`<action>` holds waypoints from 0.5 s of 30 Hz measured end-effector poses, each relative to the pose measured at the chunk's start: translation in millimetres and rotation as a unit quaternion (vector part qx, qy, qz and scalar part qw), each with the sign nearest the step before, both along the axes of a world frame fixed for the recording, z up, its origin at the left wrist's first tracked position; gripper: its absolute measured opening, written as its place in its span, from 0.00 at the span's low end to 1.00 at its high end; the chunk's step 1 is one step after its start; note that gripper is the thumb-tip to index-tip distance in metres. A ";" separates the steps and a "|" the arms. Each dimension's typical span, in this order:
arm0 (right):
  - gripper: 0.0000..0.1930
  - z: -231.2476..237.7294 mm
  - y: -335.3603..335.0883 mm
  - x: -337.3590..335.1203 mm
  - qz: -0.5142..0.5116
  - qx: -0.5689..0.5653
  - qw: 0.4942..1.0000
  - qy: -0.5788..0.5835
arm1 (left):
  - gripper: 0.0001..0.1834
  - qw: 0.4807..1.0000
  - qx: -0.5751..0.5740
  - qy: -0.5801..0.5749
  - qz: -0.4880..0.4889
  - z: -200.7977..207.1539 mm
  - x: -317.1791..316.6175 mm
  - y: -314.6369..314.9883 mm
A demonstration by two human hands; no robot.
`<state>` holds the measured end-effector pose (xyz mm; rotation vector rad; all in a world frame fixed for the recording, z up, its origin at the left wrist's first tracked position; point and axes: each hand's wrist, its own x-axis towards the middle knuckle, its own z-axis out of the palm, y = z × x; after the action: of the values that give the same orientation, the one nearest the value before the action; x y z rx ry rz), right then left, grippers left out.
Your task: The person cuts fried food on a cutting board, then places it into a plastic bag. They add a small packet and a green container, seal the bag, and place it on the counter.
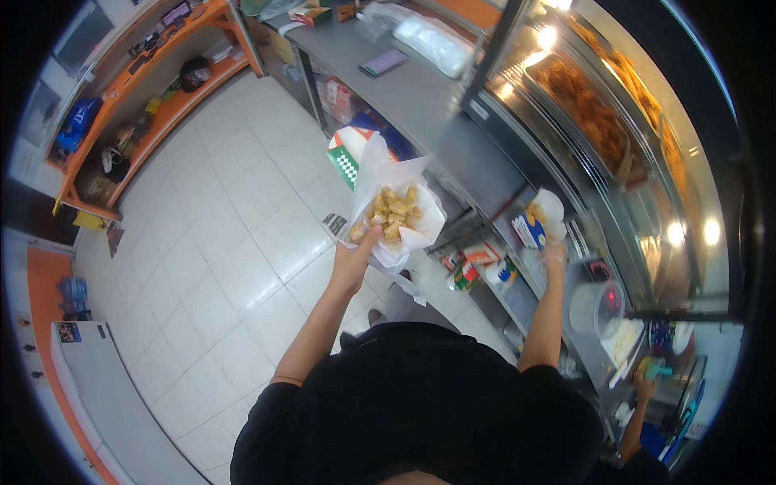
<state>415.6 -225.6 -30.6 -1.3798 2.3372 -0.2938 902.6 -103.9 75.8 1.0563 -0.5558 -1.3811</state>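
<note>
My left hand is closed on a takeaway box lined with white paper, held out over the floor. Golden fried pieces fill the middle of the paper, and my thumb lies against them. On the right, my right hand grips a small blue and white carton above the steel counter. Some yellowish food and a white paper flap show at the carton's top. What my right fingers touch underneath is hidden.
A heated display cabinet with fried chicken stands at the right. The steel counter carries a phone and plastic bags. Folded cartons sit on a shelf below. Another person's hand works at the lower right, near a clear tub.
</note>
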 end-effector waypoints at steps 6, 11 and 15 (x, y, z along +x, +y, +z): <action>0.16 81.7 -77.4 179.9 -0.127 -0.063 0.931 -0.336 | 0.28 0.999 0.004 0.009 0.048 -6.9 105.5 -91.5; 0.22 91.6 -237.1 356.4 0.010 -0.018 0.881 -0.474 | 0.28 0.997 0.021 -0.012 0.067 -1.8 193.9 -188.2; 0.22 89.1 -405.6 482.0 0.162 -0.009 0.923 -0.350 | 0.27 0.995 -0.022 -0.070 0.061 -6.2 256.1 -284.0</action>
<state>897.5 -631.2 58.5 -1.3513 1.5051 -0.5940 1158.7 -387.9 69.6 1.1395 -0.6111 -1.1893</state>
